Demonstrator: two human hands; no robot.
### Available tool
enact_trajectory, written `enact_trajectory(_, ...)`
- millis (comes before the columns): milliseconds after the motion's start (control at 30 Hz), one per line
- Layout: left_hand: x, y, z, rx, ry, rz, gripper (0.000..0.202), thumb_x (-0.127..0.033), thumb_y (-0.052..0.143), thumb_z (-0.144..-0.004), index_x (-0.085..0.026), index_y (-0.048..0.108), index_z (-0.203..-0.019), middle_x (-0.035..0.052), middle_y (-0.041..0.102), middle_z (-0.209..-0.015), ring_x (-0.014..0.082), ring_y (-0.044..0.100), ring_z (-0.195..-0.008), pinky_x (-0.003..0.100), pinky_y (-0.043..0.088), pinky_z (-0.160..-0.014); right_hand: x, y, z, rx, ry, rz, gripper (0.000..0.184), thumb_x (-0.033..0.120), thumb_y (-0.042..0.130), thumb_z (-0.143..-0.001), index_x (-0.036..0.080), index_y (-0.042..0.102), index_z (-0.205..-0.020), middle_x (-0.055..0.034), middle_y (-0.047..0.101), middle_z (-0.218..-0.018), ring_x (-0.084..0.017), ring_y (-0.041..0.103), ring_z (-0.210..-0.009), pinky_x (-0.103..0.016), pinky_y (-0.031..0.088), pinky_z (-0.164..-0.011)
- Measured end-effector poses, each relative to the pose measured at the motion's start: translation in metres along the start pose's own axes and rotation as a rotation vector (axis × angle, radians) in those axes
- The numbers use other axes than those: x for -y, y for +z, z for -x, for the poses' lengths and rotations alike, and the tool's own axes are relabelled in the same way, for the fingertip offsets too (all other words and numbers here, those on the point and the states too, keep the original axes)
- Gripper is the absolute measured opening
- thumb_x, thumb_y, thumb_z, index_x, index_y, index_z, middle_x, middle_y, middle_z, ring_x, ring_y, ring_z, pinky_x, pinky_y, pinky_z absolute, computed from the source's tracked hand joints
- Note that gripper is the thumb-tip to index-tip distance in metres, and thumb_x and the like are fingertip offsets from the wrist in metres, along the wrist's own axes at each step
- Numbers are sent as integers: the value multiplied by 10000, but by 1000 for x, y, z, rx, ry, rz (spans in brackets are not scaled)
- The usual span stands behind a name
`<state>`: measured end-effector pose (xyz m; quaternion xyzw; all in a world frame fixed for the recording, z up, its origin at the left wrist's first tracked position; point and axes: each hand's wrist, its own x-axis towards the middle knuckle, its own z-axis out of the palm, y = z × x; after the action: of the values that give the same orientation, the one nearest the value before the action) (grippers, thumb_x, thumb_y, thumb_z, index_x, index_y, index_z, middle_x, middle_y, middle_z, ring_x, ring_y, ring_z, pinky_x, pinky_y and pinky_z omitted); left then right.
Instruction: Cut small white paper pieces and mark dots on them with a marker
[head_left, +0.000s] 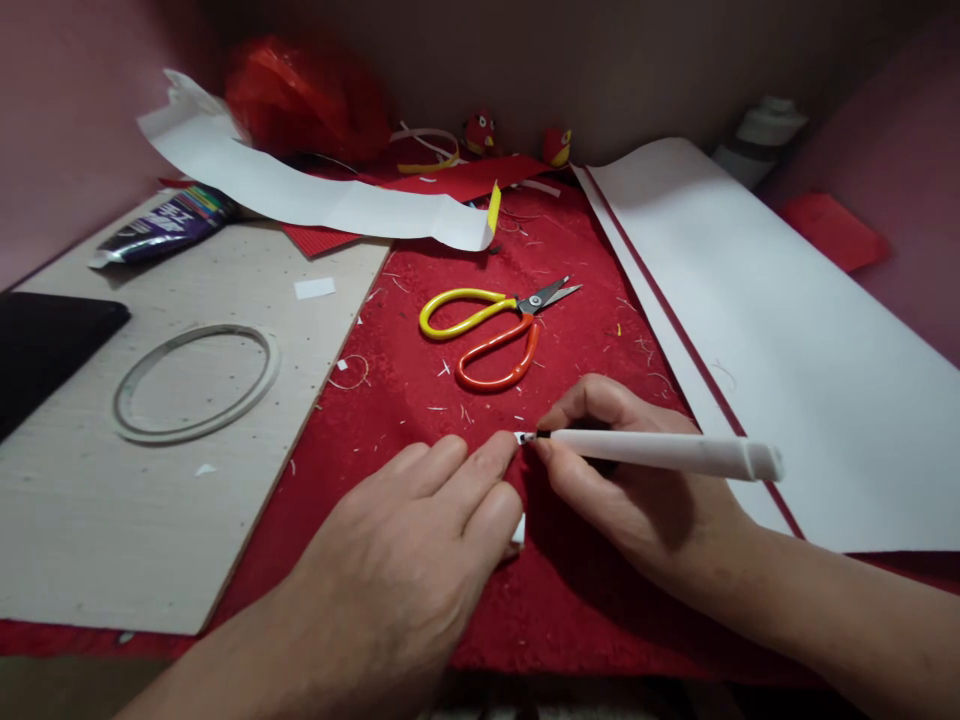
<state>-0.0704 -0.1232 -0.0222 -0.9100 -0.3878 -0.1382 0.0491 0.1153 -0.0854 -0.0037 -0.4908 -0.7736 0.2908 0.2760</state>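
My right hand (637,490) is closed round a white marker pen (660,452) with a black tip. The pen lies nearly level, its tip pointing left and touching a small piece of white paper (519,532) at my left fingertips. My left hand (435,530) presses this paper down on the red cloth (420,400), fingers together; most of the paper is hidden under them. Beyond both hands lie scissors (534,302) with one yellow and one red handle, blades slightly apart and pointing right.
A pale board (172,540) at left carries a tape roll (271,372), a dark flat object (52,345) and a purple packet (165,222). A long white paper strip (337,205) curves across the back. Large white sheets (787,380) lie at right. Two small red figures (480,132) stand behind.
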Motion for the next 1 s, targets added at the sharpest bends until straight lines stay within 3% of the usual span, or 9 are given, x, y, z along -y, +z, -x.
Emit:
enact_trajectory(300, 0, 0, -2, 12, 5, 25, 195, -189, 364, -907, -163, 557, -923, 112, 625, -1173, 242, 604, -884, 432, 494, -764, 0, -1, 1, -15, 27, -41, 87, 114, 549, -750, 195, 517, -739, 44, 562, -588, -83, 491, -487, -194, 388, -447)
enact_trajectory(467, 0, -1, -1, 27, 5, 23, 169, -180, 387, -896, -168, 553, -925, 112, 603, -1205, 251, 588, -916, 449, 486, -788, 2, -5, 3, -101, 109, -170, 98, 115, 561, -753, 203, 530, -723, 29, 575, -619, -94, 523, -516, -190, 396, -435)
enact_trajectory(700, 1, 0, 1, 50, 7, 35, 142, -168, 393, -892, -173, 532, -923, 113, 579, -1245, 254, 590, -911, 454, 488, -781, 3, -17, 6, -241, 121, -300, 108, 131, 600, -737, 223, 556, -705, 24, 583, -612, -99, 512, -473, -204, 405, -408)
enact_trajectory(833, 2, -1, 4, 67, 1, 32, 142, -183, 401, -897, -174, 538, -932, 113, 542, -1294, 254, 585, -967, 459, 481, -818, -4, -24, 2, -273, 161, -443, 69, 175, 594, -787, 236, 560, -782, 35, 556, -598, -99, 512, -456, -199, 388, -378)
enact_trajectory(1000, 3, 2, 6, 82, -6, 45, 178, -189, 417, -898, -170, 580, -968, 108, 530, -1309, 252, 596, -972, 469, 474, -842, -6, -26, 0, -292, 179, -430, 37, 241, 588, -813, 233, 556, -830, 22, 563, -620, -111, 546, -492, -214, 415, -410)
